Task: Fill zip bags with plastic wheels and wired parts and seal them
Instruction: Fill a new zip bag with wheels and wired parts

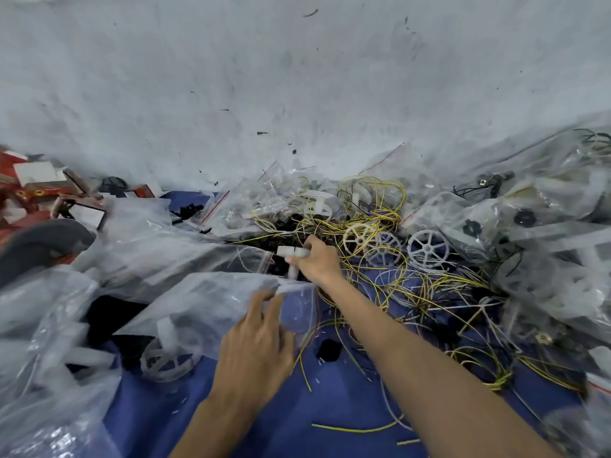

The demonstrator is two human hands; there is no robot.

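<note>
White wheel (293, 252) is pinched in the right hand (319, 262) just above the bag (211, 309) mouth, which is pressed under the left hand's (256, 347) straight fingers. The limp mouth could be missed, or nearby wires (370, 219) snagged and dragged along.

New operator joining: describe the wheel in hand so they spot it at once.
Follow the right forearm across the blue cloth to the right hand. The wheel is pinched there, seen edge-on; the other loose wheels lie flat among yellow wires.
</note>
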